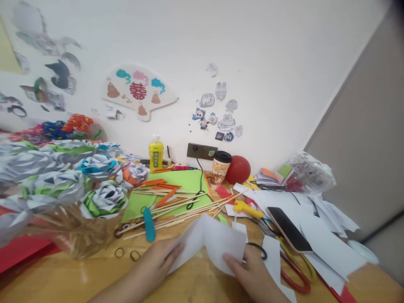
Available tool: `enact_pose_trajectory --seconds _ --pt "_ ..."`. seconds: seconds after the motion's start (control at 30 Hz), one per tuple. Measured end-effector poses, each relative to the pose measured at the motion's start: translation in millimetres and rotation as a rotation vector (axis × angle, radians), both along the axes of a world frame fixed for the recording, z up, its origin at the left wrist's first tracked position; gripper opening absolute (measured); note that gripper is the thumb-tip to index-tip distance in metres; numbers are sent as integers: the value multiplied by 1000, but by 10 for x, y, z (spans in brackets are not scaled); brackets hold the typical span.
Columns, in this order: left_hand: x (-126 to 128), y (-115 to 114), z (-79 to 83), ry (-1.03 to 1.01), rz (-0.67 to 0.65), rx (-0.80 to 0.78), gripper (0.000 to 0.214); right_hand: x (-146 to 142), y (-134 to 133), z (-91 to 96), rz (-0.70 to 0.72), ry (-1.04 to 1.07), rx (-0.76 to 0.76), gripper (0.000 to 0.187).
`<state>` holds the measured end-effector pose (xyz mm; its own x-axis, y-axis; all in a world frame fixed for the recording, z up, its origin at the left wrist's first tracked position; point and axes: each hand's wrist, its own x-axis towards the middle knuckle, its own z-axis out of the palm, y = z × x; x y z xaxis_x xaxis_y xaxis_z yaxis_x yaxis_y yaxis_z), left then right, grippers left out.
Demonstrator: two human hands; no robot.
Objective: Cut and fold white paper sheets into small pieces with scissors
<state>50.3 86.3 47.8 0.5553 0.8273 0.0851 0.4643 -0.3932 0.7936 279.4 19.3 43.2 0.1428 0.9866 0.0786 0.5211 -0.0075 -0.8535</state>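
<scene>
Head view: hands (202,269) on paper (211,244) edges

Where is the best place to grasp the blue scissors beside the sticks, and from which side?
Probably by the blue handle: it lies flat on the table, pointing toward the person, bare on top. Come from above, on the near side; the far end is mixed with the sticks. The left hand is nearest, though it and the right hand both press the white paper.

White wall (252,46) with paper cutouts, wall socket (202,151), wooden table (63,277), perhaps a grey door (372,139) at right
</scene>
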Motion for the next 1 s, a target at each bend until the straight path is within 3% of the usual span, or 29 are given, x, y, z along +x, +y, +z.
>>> enact_pose_trajectory --seconds 0.13,0.2,0.3,0.4,0.57,0.63,0.77,1.0 --pt "27 -13 8 -186 58 -398 49 80 71 43 -36 556 59 35" --pt "31 -50 47 -278 37 -548 48 101 125 28 -70 603 25 36" --pt "30 -97 112 -365 31 -681 43 95 192 -40 -111 434 -30 35" --pt "27 -84 138 -403 102 -735 39 93 201 -67 -108 136 -19 35" --pt "-25 30 136 -524 212 -709 32 262 63 84 -18 -440 -104 20" --pt "-60 65 141 -586 268 -670 31 370 -7 146 41 -521 -158 18" --pt "-112 97 147 -659 314 -610 30 482 -90 166 159 -584 -206 44" --pt "-151 144 139 -686 318 -583 31 308 -34 119 109 -889 -241 59"
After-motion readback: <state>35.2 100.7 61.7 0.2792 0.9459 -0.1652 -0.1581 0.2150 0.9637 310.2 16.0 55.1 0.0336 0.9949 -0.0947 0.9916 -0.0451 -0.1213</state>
